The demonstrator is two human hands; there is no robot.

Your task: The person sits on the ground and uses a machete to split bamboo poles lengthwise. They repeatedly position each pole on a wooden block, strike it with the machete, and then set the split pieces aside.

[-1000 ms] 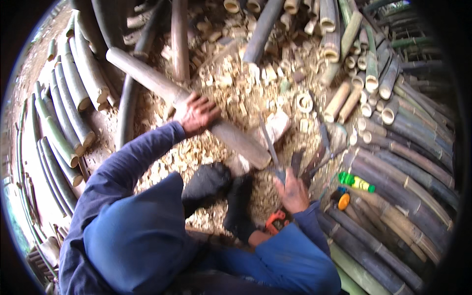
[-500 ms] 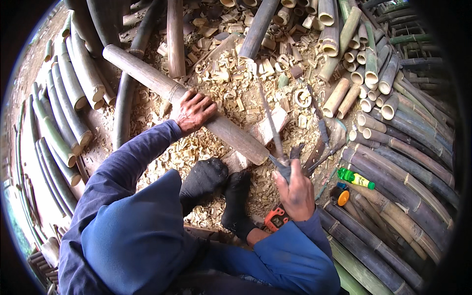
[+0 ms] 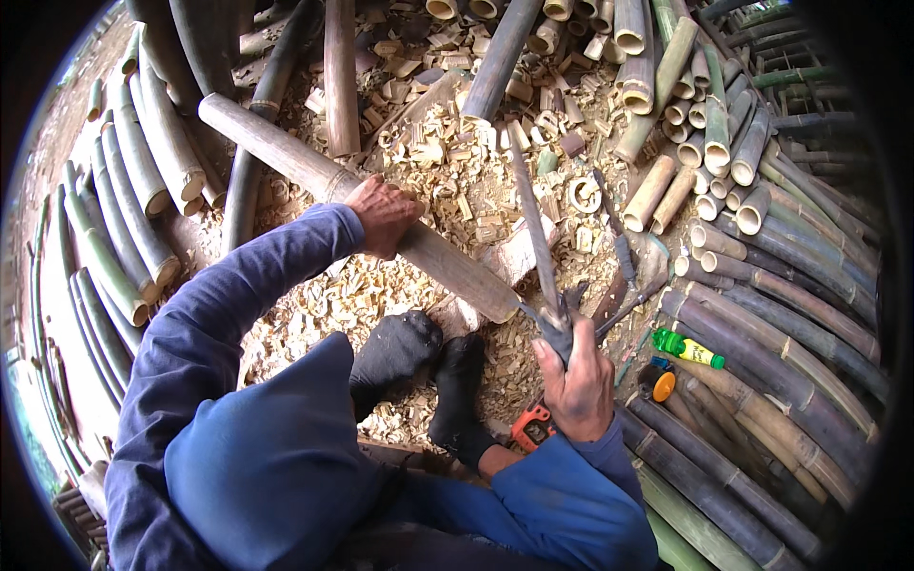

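Note:
A long, thick bamboo pole [image 3: 286, 145] lies slantwise before me, its far end at the upper left. My left hand [image 3: 383, 216] is closed around its middle, knuckles up. The pole's near end rests by a pale wooden block [image 3: 511, 253], just beyond my dark-covered feet [image 3: 398, 350]. In my right hand [image 3: 579, 385] is the dark handle of a long-bladed knife [image 3: 536, 224], its blade pointing up and away, right of the pole. A short strip of metal shows between the pole's near end and the handle; what it belongs to is unclear.
Bamboo shavings and chips [image 3: 314, 309] cover the ground. Cut bamboo lengths [image 3: 762, 362] are stacked along the right, and more poles [image 3: 119, 219] lie at the left. An orange-handled tool [image 3: 533, 427], a green bottle [image 3: 688, 348] and a round orange-capped item [image 3: 659, 383] lie at the right.
My left hand has rolled over on the pole, with its wrist and forearm swung forward. The knife blade has tilted slightly right and shows more of its flat side.

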